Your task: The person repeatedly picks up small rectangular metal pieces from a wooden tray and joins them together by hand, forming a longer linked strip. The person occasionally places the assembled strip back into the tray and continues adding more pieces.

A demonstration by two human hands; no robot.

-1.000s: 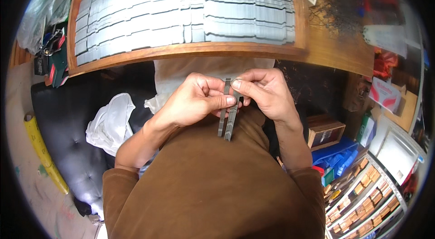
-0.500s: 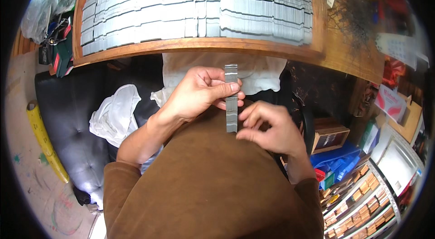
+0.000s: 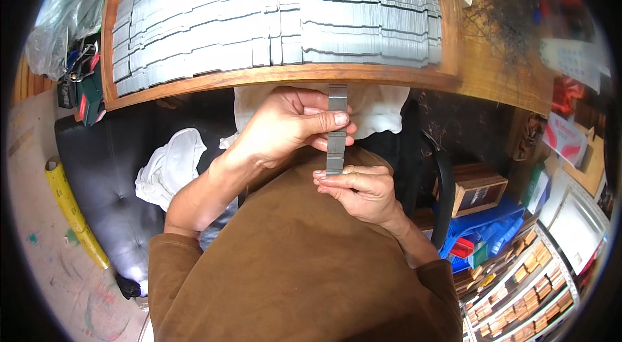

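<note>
My left hand [image 3: 285,123] is closed round a narrow upright row of thin grey metal pieces [image 3: 336,143], its thumb pressed across the front and its fingertips showing past the far side. At the lower end of this row, my right hand [image 3: 363,192] has its fingertips closed against the last pieces. The row's upper end reaches up to the front edge of a wooden tray [image 3: 285,76]. Packed in that tray are several rows of similar grey metal pieces [image 3: 369,21]. Whatever lies between my right fingertips is mostly hidden.
A white cloth [image 3: 382,114] hangs below the tray. On the left, a white plastic bag [image 3: 170,164] lies on a black padded seat [image 3: 97,173], beside a yellow tube [image 3: 74,216]. To the right stand a small wooden box [image 3: 479,192], a blue bag [image 3: 499,228] and shelves of small blocks [image 3: 521,296].
My right hand has moved left and closed on the row's lower end. The row, still in my left hand, has shifted slightly right and up. The view has shifted slightly.
</note>
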